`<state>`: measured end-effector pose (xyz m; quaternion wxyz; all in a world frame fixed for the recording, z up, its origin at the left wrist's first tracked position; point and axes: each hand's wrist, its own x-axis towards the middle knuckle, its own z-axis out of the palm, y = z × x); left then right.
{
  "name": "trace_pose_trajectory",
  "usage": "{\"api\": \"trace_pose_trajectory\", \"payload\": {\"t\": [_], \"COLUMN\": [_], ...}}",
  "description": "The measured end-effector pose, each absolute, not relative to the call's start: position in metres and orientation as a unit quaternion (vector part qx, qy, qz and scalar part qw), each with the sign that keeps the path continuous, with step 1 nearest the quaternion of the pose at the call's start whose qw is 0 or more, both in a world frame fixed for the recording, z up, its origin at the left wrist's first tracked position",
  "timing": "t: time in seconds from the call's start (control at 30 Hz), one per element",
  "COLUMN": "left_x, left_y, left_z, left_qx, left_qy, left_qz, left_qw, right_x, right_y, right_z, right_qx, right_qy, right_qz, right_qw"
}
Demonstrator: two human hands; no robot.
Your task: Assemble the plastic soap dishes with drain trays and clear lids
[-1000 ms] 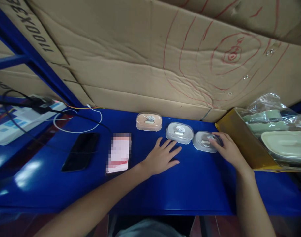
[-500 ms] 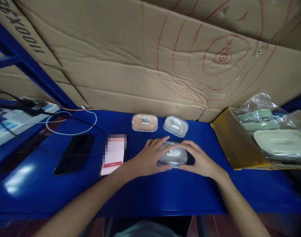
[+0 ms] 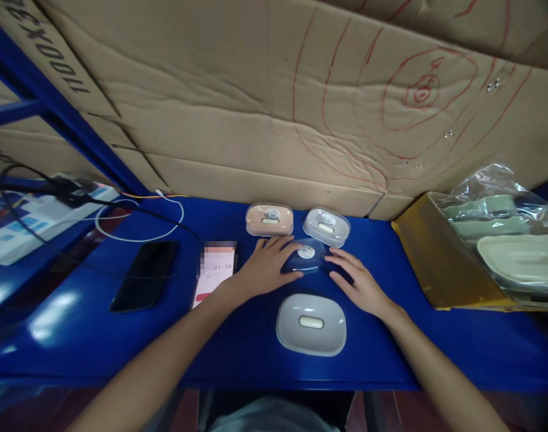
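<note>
A clear plastic lid [image 3: 306,264] with a round sticker lies on the blue tabletop, in front of two lidded soap boxes. My left hand [image 3: 267,269] grips its left side, thumb at the near edge and fingers over the far edge. Just right of the lid is my right hand [image 3: 357,282], fingers apart and fingertips close to its edge; whether they touch it I cannot tell. Nearer to me sits a grey soap dish [image 3: 311,339], uncovered, with a pale oval piece in its middle. Behind stand a peach soap box [image 3: 258,223] and a grey soap box [image 3: 339,231], both under clear lids.
Left of my hands lie a lit phone [image 3: 219,270] showing a timer and a dark phone [image 3: 145,276]. Cables [image 3: 138,237] and a power strip [image 3: 89,207] are further left. A cardboard box [image 3: 429,258] with wrapped green containers stands right. Cardboard [image 3: 237,108] walls the back.
The clear lid has come off the grey soap dish and moved away from me. The dish now lies uncovered nearer the front edge. My right hand has opened off the soap box.
</note>
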<state>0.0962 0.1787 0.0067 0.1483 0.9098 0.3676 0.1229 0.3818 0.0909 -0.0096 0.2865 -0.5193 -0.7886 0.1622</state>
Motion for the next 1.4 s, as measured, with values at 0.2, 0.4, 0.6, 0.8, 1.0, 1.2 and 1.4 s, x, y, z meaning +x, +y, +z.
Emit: {"api": "trace_pose_trajectory", "payload": {"t": [0.2, 0.4, 0.6, 0.8, 1.0, 1.2, 1.4], "left_x": [0.093, 0.095, 0.091, 0.068, 0.055, 0.052, 0.044], "left_y": [0.175, 0.162, 0.156, 0.145, 0.136, 0.138, 0.141], "left_z": [0.008, 0.017, 0.030, 0.033, 0.022, 0.026, 0.037], "left_qx": [0.918, 0.930, 0.927, 0.929, 0.946, 0.936, 0.898], "left_qy": [0.345, 0.293, 0.233, 0.169, 0.176, 0.179, 0.162], "left_qz": [0.154, 0.175, 0.172, 0.177, 0.190, 0.214, 0.262], "left_qw": [0.119, 0.138, 0.238, 0.276, 0.197, 0.216, 0.314], "right_x": [0.369, 0.354, 0.353, 0.357, 0.360, 0.358, 0.357], "right_y": [0.066, 0.045, 0.048, 0.055, 0.058, 0.060, 0.045], "right_z": [0.032, 0.041, 0.031, 0.029, 0.027, 0.025, 0.035], "right_qx": [-0.426, -0.417, -0.420, -0.373, -0.392, -0.400, -0.355], "right_qy": [-0.856, -0.855, -0.865, -0.888, -0.885, -0.885, -0.905], "right_qz": [0.232, 0.303, 0.260, 0.234, 0.199, 0.149, 0.094], "right_qw": [0.180, 0.055, 0.089, 0.130, 0.151, 0.183, 0.214]}}
